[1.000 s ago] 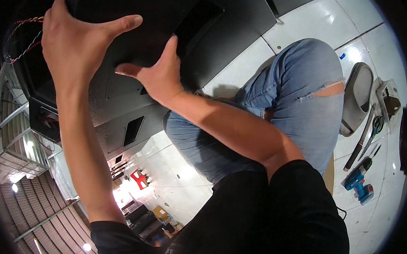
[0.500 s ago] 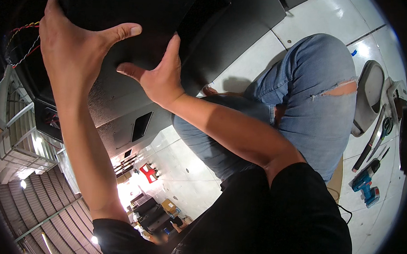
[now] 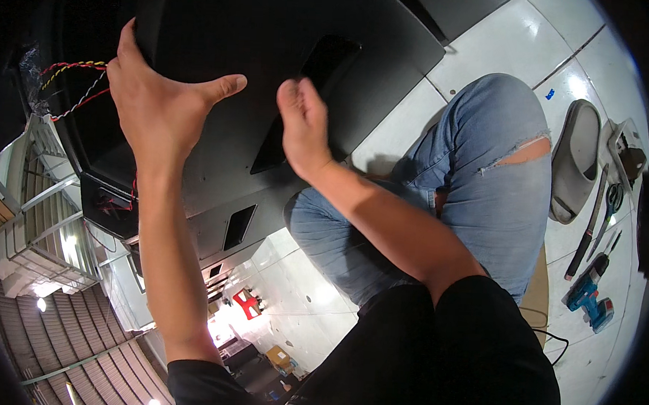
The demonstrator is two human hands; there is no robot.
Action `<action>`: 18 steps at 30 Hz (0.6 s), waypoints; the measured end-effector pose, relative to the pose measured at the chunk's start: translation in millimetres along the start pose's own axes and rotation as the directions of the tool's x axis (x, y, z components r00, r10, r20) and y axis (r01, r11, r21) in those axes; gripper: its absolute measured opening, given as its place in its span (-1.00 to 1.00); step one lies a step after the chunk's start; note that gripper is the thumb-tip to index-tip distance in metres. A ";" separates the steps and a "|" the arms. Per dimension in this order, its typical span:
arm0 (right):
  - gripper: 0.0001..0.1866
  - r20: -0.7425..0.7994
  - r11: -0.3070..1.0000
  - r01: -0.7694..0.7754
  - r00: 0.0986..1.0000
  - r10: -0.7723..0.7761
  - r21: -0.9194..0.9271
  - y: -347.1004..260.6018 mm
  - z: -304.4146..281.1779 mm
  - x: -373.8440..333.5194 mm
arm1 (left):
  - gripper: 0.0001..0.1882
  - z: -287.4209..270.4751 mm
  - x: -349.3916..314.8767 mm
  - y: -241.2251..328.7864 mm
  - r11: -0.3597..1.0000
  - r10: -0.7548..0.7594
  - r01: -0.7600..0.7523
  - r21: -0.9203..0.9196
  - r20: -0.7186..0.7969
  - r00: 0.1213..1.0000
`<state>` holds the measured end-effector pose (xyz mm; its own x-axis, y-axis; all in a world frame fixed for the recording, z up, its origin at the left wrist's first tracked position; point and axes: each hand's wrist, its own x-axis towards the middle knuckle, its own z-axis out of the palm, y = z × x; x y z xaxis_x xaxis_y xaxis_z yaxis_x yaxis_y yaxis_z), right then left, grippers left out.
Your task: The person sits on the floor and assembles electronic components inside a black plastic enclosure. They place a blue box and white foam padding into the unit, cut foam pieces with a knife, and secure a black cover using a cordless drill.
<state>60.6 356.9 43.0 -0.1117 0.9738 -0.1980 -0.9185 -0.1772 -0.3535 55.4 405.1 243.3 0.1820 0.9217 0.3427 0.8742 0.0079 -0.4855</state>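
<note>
A large black cabinet (image 3: pixel 218 147) with rectangular cutouts fills the upper middle. My left hand (image 3: pixel 158 112) grips its left edge; the thumb stretches over the face and most fingers are hidden past the edge. In front of the panel, near a long dark cutout (image 3: pixel 269 143), is my right hand (image 3: pixel 304 129). Its thumb and fingers are close together and smeared by motion, so I cannot make out whether they hold anything. Red, yellow and white wires (image 3: pixel 73 65) hang at the cabinet's left side.
On the tiled floor to my right lie a grey slipper (image 3: pixel 562 191), dark-handled scissors (image 3: pixel 614 197), a long dark-handled tool (image 3: pixel 579 257) and a blue cordless drill (image 3: pixel 590 294). A red stool (image 3: pixel 247 304) and a cardboard box (image 3: pixel 280 358) stand farther off. My bent knee (image 3: pixel 506 102) is beside the cabinet.
My right hand has moved right across the panel, and its thumb and fingers have come closer together. The left hand stays at the cabinet's edge. The whole view has shifted slightly.
</note>
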 end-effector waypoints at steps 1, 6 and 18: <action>-0.54 -0.023 0.999 0.045 0.999 -0.045 0.020 -4.9 -4.1 12.2 | 0.37 -1.7 0.0 2.0 1.000 -0.012 0.012 0.004 0.002 1.000; -0.58 -0.003 0.980 0.157 0.987 -0.159 -0.125 -29.0 -11.6 44.5 | 0.37 -1.7 0.6 3.6 0.999 -0.033 0.033 0.004 0.005 0.999; -0.64 -0.016 0.996 0.036 0.999 -0.038 -0.076 -51.1 -24.5 42.7 | 0.33 -7.8 -0.5 14.0 0.994 -0.104 0.105 -0.033 0.024 0.994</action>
<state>112.0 404.0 30.2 -0.0710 0.9773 -0.1994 -0.8902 -0.1523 -0.4293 71.1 401.8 242.6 0.0791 0.9249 0.3720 0.9030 0.0916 -0.4198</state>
